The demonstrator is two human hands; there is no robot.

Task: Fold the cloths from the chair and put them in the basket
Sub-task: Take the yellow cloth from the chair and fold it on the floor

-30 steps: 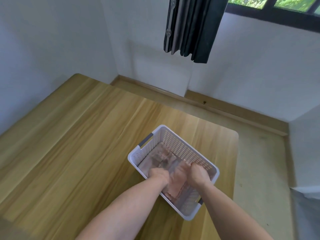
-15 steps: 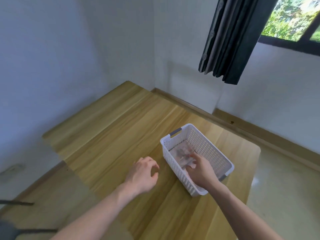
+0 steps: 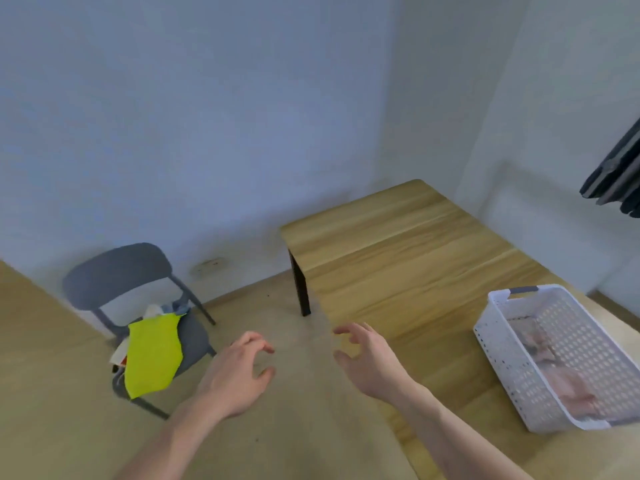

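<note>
Both hands hold nothing. The left hand [image 3: 239, 372] sits at lower centre of the frame, fingers loosely curled and spread, thumb apart from them, palm turned down over the floor [image 3: 52, 393]. The right hand [image 3: 367, 358] sits just right of it, fingers likewise relaxed and parted, hanging over the near left edge of the wooden table [image 3: 398, 258]. The two hands are near each other but not touching. The grey chair [image 3: 117, 271] stands at the left of the frame, well apart from both hands and nearer the left one. A yellow-green cloth [image 3: 152, 358] drapes over its seat and front edge; further cloths [image 3: 166, 309], pale and bluish, lie bunched behind it against the backrest, and more fabric shows under its left edge, too blurred to identify. The white perforated basket [image 3: 498, 351], with a grey handle at its far end, rests on the table at the right of the frame, well apart from the right hand. Inside it lies a folded pinkish cloth [image 3: 568, 379], flat on the bottom. A dark table leg [image 3: 300, 289] stands at centre frame. A dark curtain [image 3: 620, 174] hangs at the upper right edge. Pale walls fill the upper half of the frame.
</note>
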